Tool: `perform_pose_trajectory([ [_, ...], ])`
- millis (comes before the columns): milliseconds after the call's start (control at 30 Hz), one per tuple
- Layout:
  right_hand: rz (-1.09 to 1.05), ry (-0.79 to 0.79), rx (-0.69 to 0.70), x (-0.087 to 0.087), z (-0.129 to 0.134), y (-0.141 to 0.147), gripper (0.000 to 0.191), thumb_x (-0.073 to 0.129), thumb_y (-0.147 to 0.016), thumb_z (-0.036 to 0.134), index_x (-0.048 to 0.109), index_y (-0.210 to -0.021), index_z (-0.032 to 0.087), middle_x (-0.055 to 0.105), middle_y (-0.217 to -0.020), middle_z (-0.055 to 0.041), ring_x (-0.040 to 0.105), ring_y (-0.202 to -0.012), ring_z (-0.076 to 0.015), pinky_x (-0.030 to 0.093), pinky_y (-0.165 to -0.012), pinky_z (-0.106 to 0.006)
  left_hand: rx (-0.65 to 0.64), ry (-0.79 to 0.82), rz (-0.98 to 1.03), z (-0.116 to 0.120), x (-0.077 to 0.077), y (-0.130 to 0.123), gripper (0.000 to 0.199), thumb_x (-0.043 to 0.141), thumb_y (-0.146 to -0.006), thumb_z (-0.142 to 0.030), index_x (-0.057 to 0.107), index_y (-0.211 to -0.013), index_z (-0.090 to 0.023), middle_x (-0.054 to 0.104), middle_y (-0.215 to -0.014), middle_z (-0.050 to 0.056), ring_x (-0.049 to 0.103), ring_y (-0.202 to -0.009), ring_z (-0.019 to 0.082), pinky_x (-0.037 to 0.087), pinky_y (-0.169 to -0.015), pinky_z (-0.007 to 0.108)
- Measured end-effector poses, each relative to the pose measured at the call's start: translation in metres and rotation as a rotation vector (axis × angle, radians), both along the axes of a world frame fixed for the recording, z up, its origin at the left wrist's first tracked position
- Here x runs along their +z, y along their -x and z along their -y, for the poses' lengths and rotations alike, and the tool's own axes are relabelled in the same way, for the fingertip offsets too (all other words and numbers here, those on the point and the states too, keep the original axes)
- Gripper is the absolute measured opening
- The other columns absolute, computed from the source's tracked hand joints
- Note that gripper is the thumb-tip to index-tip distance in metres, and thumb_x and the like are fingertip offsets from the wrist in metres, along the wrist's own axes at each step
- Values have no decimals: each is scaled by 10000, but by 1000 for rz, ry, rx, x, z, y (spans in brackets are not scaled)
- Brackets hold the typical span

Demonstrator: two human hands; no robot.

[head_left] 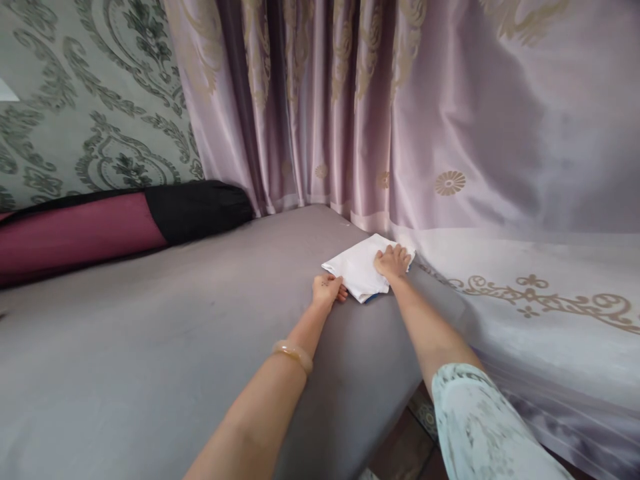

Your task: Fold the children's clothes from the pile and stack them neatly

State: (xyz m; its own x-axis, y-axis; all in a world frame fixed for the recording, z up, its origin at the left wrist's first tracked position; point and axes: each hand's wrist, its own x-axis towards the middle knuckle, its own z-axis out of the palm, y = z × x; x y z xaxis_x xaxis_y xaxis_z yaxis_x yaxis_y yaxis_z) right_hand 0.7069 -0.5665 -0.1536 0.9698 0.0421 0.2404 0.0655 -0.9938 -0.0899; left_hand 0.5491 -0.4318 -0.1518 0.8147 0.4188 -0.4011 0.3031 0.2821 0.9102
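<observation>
A folded white cloth lies on the grey bed sheet near the corner of the bed, and a bit of blue shows under its near edge. My left hand is closed at the cloth's near left edge, with the thumb on top and the fingers curled by the rim. Pressed on the cloth's right part is my right hand, its fingers stretched out and somewhat apart. A pale bangle circles my left wrist.
The grey-covered bed spreads to the left. A long maroon and black bundle lies along the patterned wall. Mauve curtains with gold motifs hang behind and to the right. Tiled floor shows beside the bed.
</observation>
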Motion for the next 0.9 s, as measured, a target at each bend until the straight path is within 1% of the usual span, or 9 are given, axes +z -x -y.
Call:
perform_pose_trajectory([
  [67,-63,-13,-27,-2,2,-1,502,311,-962,368,498,-1328,79,472,-1379,-206,388,-1300,-332,243,-1068,-493,0,3,-3,-1,0,0,180,547,-868,-107,587,-694,-129,561,-466,-10,526,-372,94,442,-423,215],
  [133,-95,-16,-22,0,2,-2,517,290,-964,377,493,-1332,76,496,-1352,-208,413,-1280,-325,255,-1060,-490,4,9,-4,-1,0,0,160,564,-852,-108,597,-696,-122,566,-469,-8,527,-376,93,451,-428,215],
  [233,-94,-17,-18,4,1,0,541,267,-965,372,454,-1367,61,455,-1399,-220,365,-1324,-326,238,-1072,-513,12,15,-7,-2,0,-1,155,561,-836,-98,595,-686,-117,568,-472,-13,521,-371,85,443,-416,203],
  [300,-70,-11,-4,5,-1,4,558,259,-964,360,414,-1401,49,396,-1455,-223,309,-1366,-328,201,-1095,-527,13,16,-10,-2,-1,-2,175,541,-831,-87,583,-664,-119,568,-470,-16,513,-358,79,424,-398,193],
  [433,-76,-3,65,3,-10,12,584,247,-969,357,358,-1447,40,281,-1540,-204,203,-1426,-316,144,-1136,-509,10,8,-13,-3,-3,-2,226,524,-815,-92,568,-596,-127,558,-444,-8,498,-345,78,407,-384,187],
  [533,-117,-24,80,-1,-17,18,600,226,-975,384,330,-1470,63,241,-1562,-185,159,-1443,-313,133,-1142,-518,18,1,-12,-3,-5,-2,234,532,-801,-98,560,-572,-135,549,-429,-8,493,-340,82,398,-378,188],
  [633,-153,-64,45,-5,-21,22,621,189,-978,425,288,-1500,103,211,-1575,-174,132,-1451,-322,115,-1137,-554,27,0,-4,-3,-7,-3,224,539,-801,-94,555,-582,-136,553,-441,-10,496,-344,80,395,-377,185],
  [767,-161,-84,28,-8,-21,24,633,182,-972,435,277,-1507,112,215,-1577,-165,129,-1453,-315,99,-1138,-561,30,20,17,-2,-6,-1,173,523,-849,-106,579,-686,-116,563,-476,-14,510,-364,76,425,-403,186],
  [900,-169,-68,32,-3,-19,23,629,200,-967,425,291,-1500,102,229,-1569,-176,144,-1448,-321,114,-1133,-571,38,52,49,-6,-2,12,95,494,-914,-142,569,-937,-87,585,-532,-21,548,-411,87,471,-455,204],
])
